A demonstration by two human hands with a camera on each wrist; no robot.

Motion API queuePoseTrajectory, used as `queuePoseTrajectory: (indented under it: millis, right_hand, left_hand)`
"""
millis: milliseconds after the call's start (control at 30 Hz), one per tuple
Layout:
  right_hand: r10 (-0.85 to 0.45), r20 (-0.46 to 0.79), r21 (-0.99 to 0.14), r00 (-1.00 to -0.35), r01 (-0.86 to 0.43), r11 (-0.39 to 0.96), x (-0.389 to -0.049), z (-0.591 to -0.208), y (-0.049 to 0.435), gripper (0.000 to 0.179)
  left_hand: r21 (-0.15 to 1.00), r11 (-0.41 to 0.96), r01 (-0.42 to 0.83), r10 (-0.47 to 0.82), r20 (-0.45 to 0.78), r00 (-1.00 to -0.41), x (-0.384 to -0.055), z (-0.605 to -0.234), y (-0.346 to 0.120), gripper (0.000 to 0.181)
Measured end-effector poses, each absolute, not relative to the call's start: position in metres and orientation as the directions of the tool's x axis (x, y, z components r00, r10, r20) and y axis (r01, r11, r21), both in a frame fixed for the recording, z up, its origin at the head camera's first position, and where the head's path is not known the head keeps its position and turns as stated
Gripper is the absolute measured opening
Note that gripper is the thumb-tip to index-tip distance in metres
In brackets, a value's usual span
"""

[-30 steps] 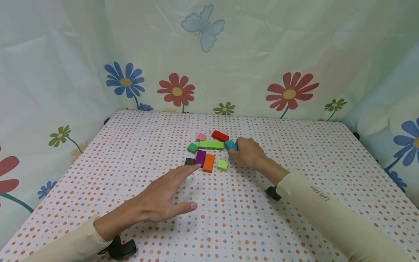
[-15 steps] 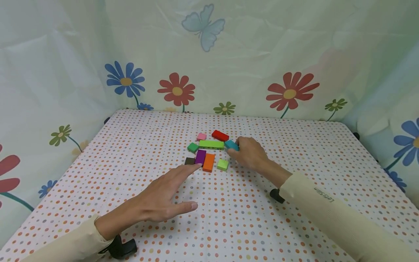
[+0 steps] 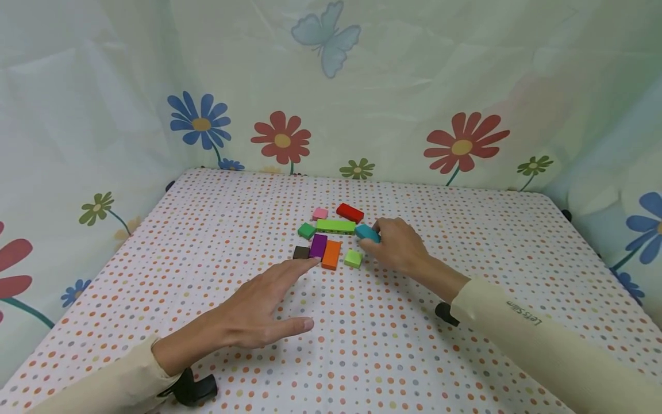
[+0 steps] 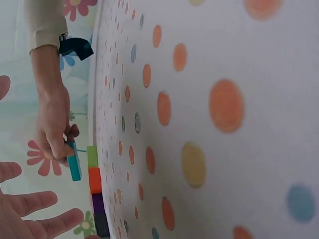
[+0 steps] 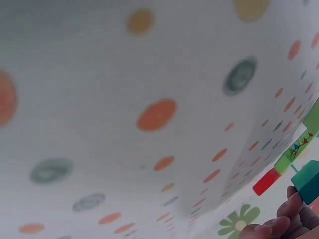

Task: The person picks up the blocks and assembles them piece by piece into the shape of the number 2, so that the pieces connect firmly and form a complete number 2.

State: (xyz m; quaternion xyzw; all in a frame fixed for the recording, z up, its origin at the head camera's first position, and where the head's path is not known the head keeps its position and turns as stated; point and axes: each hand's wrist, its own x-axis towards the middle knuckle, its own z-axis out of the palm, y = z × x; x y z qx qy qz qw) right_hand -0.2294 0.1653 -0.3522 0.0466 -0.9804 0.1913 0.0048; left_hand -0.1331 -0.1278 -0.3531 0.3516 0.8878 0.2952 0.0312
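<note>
My right hand (image 3: 395, 244) pinches a turquoise rectangular block (image 3: 367, 233) at the right end of a long lime-green block (image 3: 336, 226). From the left wrist view, that turquoise block (image 4: 74, 164) shows raised off the table and tilted, with fingers round its upper end. Stretched out at front left, my left hand (image 3: 253, 305) has its fingers spread and thumb apart, holding nothing. Its index fingertip overlaps the near end of a purple block (image 3: 318, 245) in the head view. An orange block (image 3: 331, 255) lies against the purple one, and a dark block (image 3: 301, 252) sits left of it.
Behind the long block lie a red block (image 3: 350, 213) and a small pink block (image 3: 320, 214). A green block (image 3: 307, 230) is at its left, and a small light-green block (image 3: 354, 258) lies right of the orange one. A dotted cloth (image 3: 491, 247) covers the table.
The turquoise block has shifted slightly nearer to me and tilted in my right hand's grip, as the right forearm moves a little rightward. My left hand stays nearly still.
</note>
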Motion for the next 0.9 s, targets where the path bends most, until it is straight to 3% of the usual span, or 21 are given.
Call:
queuePoseTrajectory:
  millis: [900]
  right_hand:
    - [-0.241, -0.009, -0.406, -0.971, -0.216, 0.888, -0.185, -0.353, 0.157, 0.034]
  left_hand:
    - [0.587, 0.575, 0.570, 0.640, 0.110, -0.760, -0.132, -0.353, -0.125, 0.088]
